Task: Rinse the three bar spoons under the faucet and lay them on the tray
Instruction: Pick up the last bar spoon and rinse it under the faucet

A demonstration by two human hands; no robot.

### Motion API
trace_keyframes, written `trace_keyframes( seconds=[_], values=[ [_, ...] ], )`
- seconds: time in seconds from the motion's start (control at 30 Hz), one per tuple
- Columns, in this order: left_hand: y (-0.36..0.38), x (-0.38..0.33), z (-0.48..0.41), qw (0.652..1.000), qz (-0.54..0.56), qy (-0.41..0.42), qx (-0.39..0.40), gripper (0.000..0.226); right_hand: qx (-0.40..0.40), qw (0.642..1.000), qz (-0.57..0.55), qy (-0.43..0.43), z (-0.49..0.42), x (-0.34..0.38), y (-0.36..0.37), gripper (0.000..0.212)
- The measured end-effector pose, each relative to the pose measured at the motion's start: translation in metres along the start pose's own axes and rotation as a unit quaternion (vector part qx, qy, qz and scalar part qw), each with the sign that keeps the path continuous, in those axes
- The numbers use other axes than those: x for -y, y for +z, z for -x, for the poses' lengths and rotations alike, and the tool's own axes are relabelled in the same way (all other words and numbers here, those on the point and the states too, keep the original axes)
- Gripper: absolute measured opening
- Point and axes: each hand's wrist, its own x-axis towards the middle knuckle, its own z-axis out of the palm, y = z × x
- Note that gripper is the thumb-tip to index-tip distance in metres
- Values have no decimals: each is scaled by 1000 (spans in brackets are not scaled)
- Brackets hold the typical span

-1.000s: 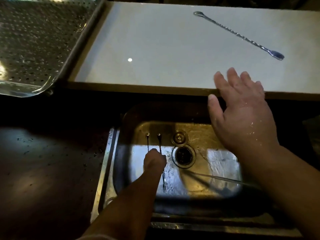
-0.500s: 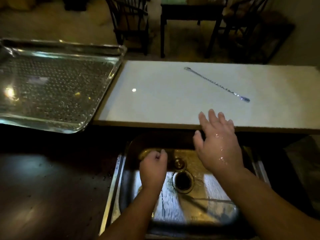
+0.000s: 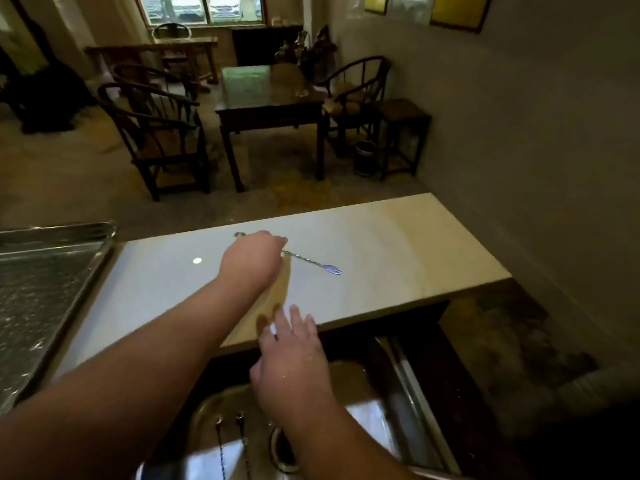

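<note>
One long twisted bar spoon [image 3: 313, 263] lies on the white counter [image 3: 398, 251], its fork end pointing right. My left hand [image 3: 254, 256] reaches across and covers its left half, fingers curled down over the shaft; the spoon still lies flat. My right hand [image 3: 294, 355] hovers wet and empty, fingers spread, over the counter's near edge above the sink [image 3: 367, 417]. Two more bar spoons [image 3: 220, 445] [image 3: 243, 441] lie side by side on the sink floor. The perforated metal tray [image 3: 52, 271] sits at the left. No faucet is in view.
The sink drain [image 3: 282, 452] is partly hidden under my right forearm. A dark countertop [image 3: 460, 393] borders the sink on the right. Beyond the counter are a dark wooden table [image 3: 273, 102] and chairs [image 3: 156, 133].
My left hand left the sink and the two spoons there and reached up onto the spoon on the white counter. The camera tilted up. My right hand stayed near the counter edge.
</note>
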Motion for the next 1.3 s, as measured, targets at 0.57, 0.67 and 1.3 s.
trace_keyframes(
  seconds=[0.57, 0.67, 1.3],
  values=[
    [-8, 47, -6, 994, -3, 103, 22, 14, 11, 1000, -7, 9, 3, -3, 3, 77],
    [-29, 62, 35, 983, 169, 48, 49, 19, -21, 1000, -10, 16, 5, -2, 3, 72],
    [83, 42, 262, 905, 323, 160, 226, 17, -111, 506, -768, 376, 165, -28, 72, 18]
  ],
)
